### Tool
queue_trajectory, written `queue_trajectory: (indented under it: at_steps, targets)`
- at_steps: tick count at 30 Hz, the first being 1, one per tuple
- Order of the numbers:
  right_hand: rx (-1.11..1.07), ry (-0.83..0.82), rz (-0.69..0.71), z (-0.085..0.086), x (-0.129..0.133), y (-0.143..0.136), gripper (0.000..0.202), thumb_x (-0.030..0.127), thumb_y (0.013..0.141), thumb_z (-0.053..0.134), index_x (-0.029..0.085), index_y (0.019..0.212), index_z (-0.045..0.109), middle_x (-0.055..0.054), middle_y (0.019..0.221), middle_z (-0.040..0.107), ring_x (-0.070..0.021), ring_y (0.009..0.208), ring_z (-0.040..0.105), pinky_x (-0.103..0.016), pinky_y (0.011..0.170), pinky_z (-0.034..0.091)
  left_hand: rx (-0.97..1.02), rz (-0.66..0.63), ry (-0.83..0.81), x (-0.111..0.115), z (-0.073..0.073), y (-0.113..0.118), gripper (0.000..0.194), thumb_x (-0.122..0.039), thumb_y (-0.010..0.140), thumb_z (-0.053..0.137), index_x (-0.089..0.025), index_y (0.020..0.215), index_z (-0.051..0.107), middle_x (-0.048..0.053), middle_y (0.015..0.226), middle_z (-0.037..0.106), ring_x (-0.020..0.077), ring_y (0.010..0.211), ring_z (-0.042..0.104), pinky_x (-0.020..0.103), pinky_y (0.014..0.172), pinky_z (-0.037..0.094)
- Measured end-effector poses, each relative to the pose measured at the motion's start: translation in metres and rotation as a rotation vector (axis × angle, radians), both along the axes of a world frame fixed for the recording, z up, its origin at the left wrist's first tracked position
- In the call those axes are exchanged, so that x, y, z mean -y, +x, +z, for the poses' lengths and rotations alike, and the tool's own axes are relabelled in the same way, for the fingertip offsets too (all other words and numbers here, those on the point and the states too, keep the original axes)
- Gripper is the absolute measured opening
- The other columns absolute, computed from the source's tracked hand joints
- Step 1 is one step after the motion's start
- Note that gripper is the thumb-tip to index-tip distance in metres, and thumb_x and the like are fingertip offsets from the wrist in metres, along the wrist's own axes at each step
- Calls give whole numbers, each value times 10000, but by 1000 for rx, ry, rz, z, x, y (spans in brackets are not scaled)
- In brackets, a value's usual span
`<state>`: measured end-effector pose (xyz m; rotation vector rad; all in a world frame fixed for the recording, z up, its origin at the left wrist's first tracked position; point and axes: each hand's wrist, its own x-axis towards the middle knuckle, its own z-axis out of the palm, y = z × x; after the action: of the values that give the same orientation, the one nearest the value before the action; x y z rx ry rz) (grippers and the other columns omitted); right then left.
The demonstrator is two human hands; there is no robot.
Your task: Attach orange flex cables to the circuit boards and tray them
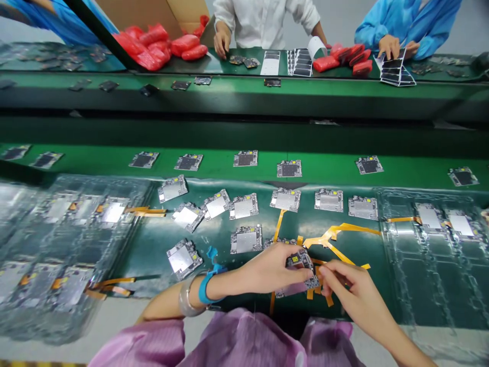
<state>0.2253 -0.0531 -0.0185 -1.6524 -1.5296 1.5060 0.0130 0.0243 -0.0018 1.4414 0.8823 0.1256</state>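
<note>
My left hand (273, 267), with a blue wrist strap (206, 288) around its wrist, grips a small circuit board (296, 259) between thumb and fingers, tilted above the green work surface. My right hand (346, 285) is closed in a pinch at the right edge of this board. Whatever its fingertips hold is too small to make out. Orange tape strips (324, 237) lie beyond and around the hands, and one short strip (329, 299) shows below the right fingertips. Another circuit board (246, 239) with a silver shield lies left of my left hand.
Several silver-shielded boards (328, 200) lie in front of me. Clear plastic trays with boards stand at the left (143, 199) and right (385, 265). Beyond runs a green conveyor (328, 165) carrying boards. Co-workers sit opposite, near red bundles (153, 46) and label sheets (271, 63).
</note>
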Motion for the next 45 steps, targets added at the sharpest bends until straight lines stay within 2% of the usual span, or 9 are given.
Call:
queue_trajectory:
  at_steps: [7, 13, 17, 22, 33, 38, 41, 43, 45]
  targets:
    - [-3, 54, 41, -3, 4, 4, 395, 459, 1020, 467, 205, 757, 616, 2, 719, 644, -136, 669, 587, -246, 629, 424, 41, -5, -67, -2, -1, -3, 229, -387, 867, 615, -164, 816, 616, -45, 697, 511, 100, 620, 424, 219, 554, 341]
    - [26, 27, 127, 3, 3, 6, 394, 453, 1028, 439, 204, 781, 617, 6, 722, 624, -130, 648, 572, -247, 613, 414, 12, -13, -87, -1, -2, -4, 254, -393, 861, 621, -159, 769, 586, -57, 667, 467, 93, 602, 390, 218, 537, 331]
    - [93, 52, 248, 8, -3, 8, 398, 429, 1040, 409, 199, 769, 588, 6, 732, 598, -130, 667, 552, -251, 623, 389, 8, -31, -73, -1, -5, -3, 239, -383, 845, 644, -145, 838, 652, -30, 724, 538, 103, 638, 441, 223, 590, 392]
    - [94, -39, 379, 14, -11, 12, 362, 384, 1031, 425, 195, 772, 592, 13, 725, 594, -119, 646, 515, -243, 592, 350, 51, -81, -65, -1, -9, -2, 263, -395, 846, 657, -153, 928, 720, -5, 764, 634, 133, 710, 537, 226, 649, 449]
    - [42, -41, 376, 10, -12, 10, 325, 330, 1026, 451, 192, 787, 623, 13, 750, 625, -116, 659, 551, -236, 586, 360, 47, -61, -151, -3, -13, -2, 220, -356, 793, 716, -156, 881, 748, 0, 793, 663, 129, 708, 558, 208, 611, 422]
    - [132, 131, 429, 10, -12, 6, 278, 247, 1028, 469, 205, 789, 605, 29, 733, 604, -115, 648, 553, -239, 596, 395, -8, -86, -172, -8, -15, 2, 168, -289, 718, 743, -152, 815, 753, -36, 637, 628, 106, 582, 521, 196, 520, 356]
    - [228, 336, 395, 5, -7, 4, 235, 221, 1048, 431, 218, 923, 630, 9, 844, 659, -142, 731, 632, -269, 655, 476, -11, -17, -113, -8, -24, 7, 115, -248, 706, 723, -152, 766, 746, -49, 626, 617, 104, 594, 515, 196, 540, 356]
    - [335, 554, 299, 1, 1, 0, 202, 248, 1051, 436, 208, 1114, 623, -45, 1001, 690, -199, 891, 671, -335, 766, 531, 9, 35, -80, -9, -28, 12, 137, -272, 741, 707, -141, 704, 720, -44, 619, 598, 104, 607, 506, 198, 558, 361]
    - [463, 779, 121, -2, 11, -5, 273, 272, 1022, 517, 178, 1274, 568, -109, 1139, 669, -260, 1050, 643, -413, 891, 529, 21, 89, -59, -8, -29, 17, 237, -344, 802, 690, -136, 689, 694, -32, 629, 599, 110, 618, 511, 204, 575, 378]
